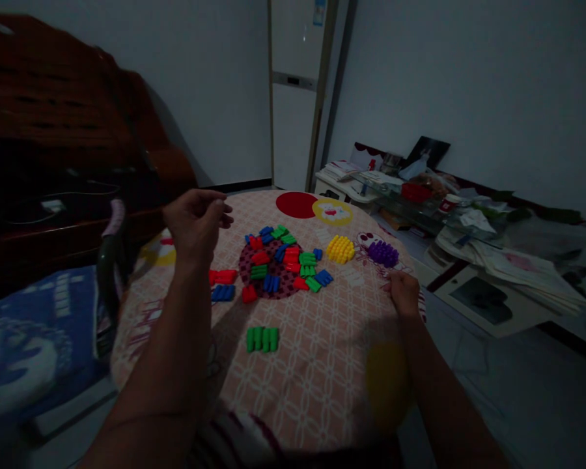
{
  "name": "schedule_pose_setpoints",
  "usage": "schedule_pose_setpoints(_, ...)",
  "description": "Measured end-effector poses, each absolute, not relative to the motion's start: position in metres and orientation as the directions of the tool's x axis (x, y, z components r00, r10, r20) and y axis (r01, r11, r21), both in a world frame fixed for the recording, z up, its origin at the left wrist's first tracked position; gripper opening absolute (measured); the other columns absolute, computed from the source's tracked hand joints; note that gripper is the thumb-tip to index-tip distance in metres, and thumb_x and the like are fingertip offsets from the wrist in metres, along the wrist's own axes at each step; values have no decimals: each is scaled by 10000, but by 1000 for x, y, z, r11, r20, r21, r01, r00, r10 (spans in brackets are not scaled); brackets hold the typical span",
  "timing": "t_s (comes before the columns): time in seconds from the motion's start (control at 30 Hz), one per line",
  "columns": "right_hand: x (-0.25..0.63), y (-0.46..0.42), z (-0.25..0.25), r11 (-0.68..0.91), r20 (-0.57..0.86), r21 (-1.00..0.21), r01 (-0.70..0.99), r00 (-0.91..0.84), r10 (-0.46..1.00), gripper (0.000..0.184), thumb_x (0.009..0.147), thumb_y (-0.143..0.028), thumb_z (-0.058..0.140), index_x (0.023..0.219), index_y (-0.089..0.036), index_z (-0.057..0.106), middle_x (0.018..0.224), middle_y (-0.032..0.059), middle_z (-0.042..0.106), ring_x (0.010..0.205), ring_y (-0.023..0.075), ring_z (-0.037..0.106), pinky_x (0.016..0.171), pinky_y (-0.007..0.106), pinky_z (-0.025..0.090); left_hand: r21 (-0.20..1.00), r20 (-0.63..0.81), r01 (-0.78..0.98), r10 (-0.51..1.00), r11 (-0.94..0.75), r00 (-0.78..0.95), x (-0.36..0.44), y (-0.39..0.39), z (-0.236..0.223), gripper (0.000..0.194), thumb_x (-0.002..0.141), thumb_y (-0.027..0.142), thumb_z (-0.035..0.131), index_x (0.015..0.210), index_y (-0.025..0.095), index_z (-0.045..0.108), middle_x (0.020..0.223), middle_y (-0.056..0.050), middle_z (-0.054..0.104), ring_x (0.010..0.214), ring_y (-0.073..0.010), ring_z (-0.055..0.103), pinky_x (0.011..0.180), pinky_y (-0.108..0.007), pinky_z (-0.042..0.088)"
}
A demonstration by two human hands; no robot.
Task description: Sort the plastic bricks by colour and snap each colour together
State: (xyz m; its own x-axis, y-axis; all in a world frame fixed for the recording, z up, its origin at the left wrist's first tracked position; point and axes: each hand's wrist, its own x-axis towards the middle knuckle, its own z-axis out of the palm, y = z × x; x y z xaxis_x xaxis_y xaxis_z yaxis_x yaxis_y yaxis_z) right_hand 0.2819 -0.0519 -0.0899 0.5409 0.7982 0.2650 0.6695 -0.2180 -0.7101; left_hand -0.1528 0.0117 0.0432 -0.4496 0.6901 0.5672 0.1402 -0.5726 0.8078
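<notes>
My left hand [198, 218] is raised over the left part of the table, fingers loosely bent and somewhat apart, and nothing shows in it. Below and to its right lie red blocks [223, 277] and a blue block group [223, 293]. My right hand [404, 293] is low at the table's right edge, its fingers curled; what they hold, if anything, is hidden. Just beyond it sits a purple cluster of pieces [383, 254], with a yellow cluster [340, 249] to the left. Several red, green and blue blocks spread mid-table. A green block group [262, 339] lies nearer me.
The round table [312, 365] has a patterned cloth. A chair with a blue cover [43, 339] stands at the left, before a dark wooden bench [53, 98]. On the right, a cluttered glass-topped cabinet [420, 208] holds papers and bags. A tall white unit [295, 124] stands behind.
</notes>
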Motion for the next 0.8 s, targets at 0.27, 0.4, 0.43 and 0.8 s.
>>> schedule_pose_setpoints(0.27,255,-56,-95,-340,327,-500,796,537,778,346,871,-354,471,782,-146,733,793,111,698,670,176,513,598,289,268,772,490,436,870,-463,56,-85,-24,-7,158,801,217,574,864,164,708,715,-15,700,626,-151,649,611,-254,508)
schedule_pose_setpoints(0.4,254,-54,-97,-355,327,-463,812,529,783,345,902,-328,468,843,-138,750,831,106,693,668,157,467,602,289,234,485,381,636,800,-599,464,-20,-50,-42,217,846,169,576,1024,172,700,1033,-85,725,950,-203,662,833,-298,520)
schedule_pose_setpoints(0.43,255,-54,-98,-342,339,-459,820,517,786,346,908,-324,465,849,-139,752,831,103,691,666,154,460,603,288,231,402,340,675,785,-619,518,-7,-55,-49,218,853,167,573,1034,169,694,1083,-106,706,997,-220,647,848,-310,517)
schedule_pose_setpoints(0.8,260,-52,-104,-282,368,-505,816,499,785,327,901,-320,491,791,-144,743,771,80,670,619,143,415,578,279,210,269,365,855,868,-444,336,-14,-50,-79,200,917,251,543,995,171,708,1058,-121,693,1038,-275,602,946,-418,441)
